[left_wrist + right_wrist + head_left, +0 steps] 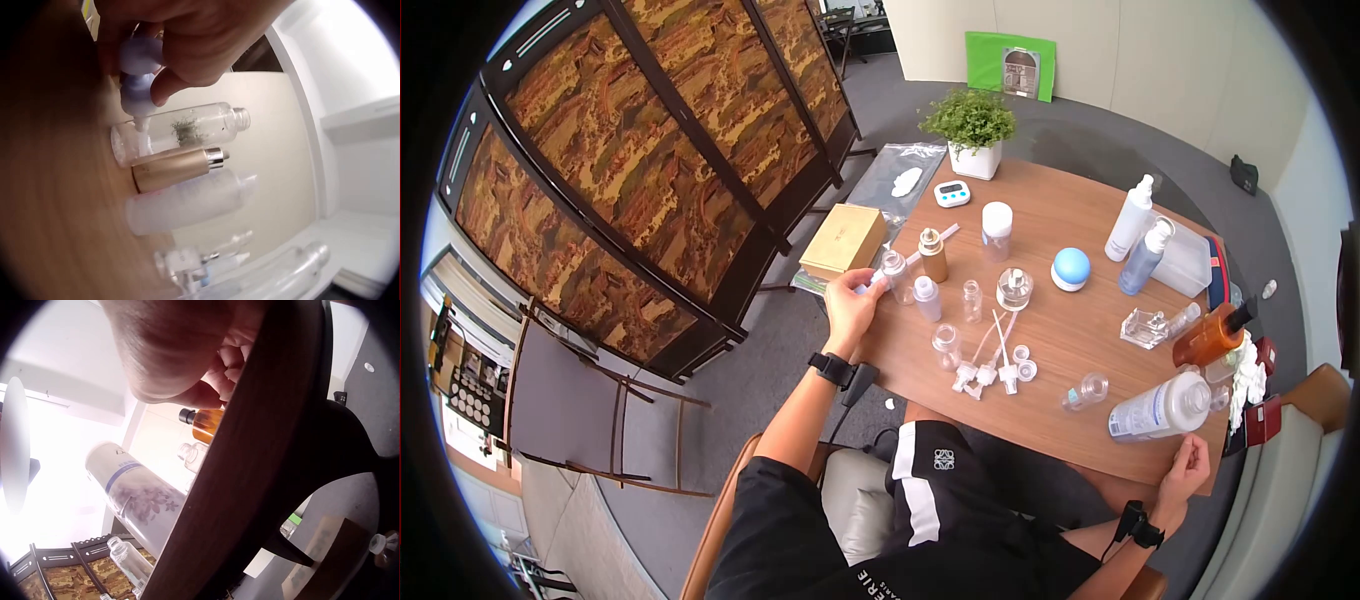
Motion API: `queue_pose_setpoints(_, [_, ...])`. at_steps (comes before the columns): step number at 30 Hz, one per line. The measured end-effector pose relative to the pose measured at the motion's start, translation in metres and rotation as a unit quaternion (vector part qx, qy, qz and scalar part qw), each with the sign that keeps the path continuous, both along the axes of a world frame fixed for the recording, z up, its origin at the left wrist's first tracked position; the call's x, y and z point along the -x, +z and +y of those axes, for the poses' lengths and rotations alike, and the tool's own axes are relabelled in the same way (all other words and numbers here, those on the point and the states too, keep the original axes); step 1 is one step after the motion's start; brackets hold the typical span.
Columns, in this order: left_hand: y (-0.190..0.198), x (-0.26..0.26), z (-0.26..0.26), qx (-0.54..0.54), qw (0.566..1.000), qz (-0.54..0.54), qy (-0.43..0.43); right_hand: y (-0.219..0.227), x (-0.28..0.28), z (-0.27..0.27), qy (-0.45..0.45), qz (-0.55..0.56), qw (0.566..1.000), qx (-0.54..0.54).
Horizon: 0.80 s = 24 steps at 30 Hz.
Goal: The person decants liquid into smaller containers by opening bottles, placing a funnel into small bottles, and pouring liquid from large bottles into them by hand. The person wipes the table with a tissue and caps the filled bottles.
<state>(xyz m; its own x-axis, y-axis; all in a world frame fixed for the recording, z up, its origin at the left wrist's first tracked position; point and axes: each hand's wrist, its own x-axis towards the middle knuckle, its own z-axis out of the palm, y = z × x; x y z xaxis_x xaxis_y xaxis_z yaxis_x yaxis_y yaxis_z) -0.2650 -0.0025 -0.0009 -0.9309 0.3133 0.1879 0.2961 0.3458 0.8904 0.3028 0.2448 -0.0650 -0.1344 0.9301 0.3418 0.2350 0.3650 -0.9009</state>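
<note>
At the table's left edge, my left hand pinches a lavender plastic piece between thumb and fingers. This piece is rounded and waisted, with a pale narrow stem below; its kind cannot be told. Right beside that hand stands a clear bottle, with a gold-brown bottle behind it and a frosted bottle to the right. My right hand, fingers loosely curled and holding nothing, rests at the table's front right edge. Nearest to it is a large white bottle with a flower print.
Several pump heads lie mid-table near small clear bottles. Further right stand an amber pump bottle and a glass bottle. A blue-topped round jar, timer, potted plant and cardboard box lie further back.
</note>
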Motion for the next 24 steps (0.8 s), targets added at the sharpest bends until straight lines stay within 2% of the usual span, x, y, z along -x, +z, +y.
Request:
queue_pose_setpoints(1, [0.000, -0.002, -0.001, 0.049, 0.994, 0.092, -0.011, 0.001, 0.001, -0.001, -0.001, 0.001, 1.000, 0.002])
queue_pose_setpoints(9, [-0.012, 0.001, -0.003, 0.037, 0.996, 0.072, -0.042, 0.007, 0.005, -0.005, 0.002, -0.011, 1.000, -0.018])
queue_pose_setpoints(14, [-0.006, -0.001, -0.007, 0.057, 0.994, 0.053, -0.081, 0.010, 0.006, -0.008, 0.004, -0.014, 1.000, -0.020])
queue_pose_setpoints(21, [-0.002, 0.000, -0.011, 0.095, 0.991, 0.038, -0.087, 0.003, 0.000, -0.004, 0.000, 0.008, 1.000, -0.005])
queue_pose_setpoints(23, [-0.010, 0.008, -0.018, 0.095, 0.989, 0.047, -0.101, 0.009, 0.011, -0.008, -0.008, -0.006, 1.000, -0.014])
queue_pose_setpoints(24, [-0.005, 0.007, -0.028, 0.135, 0.980, 0.105, -0.102, 0.014, 0.013, -0.010, -0.024, -0.023, 0.999, -0.024])
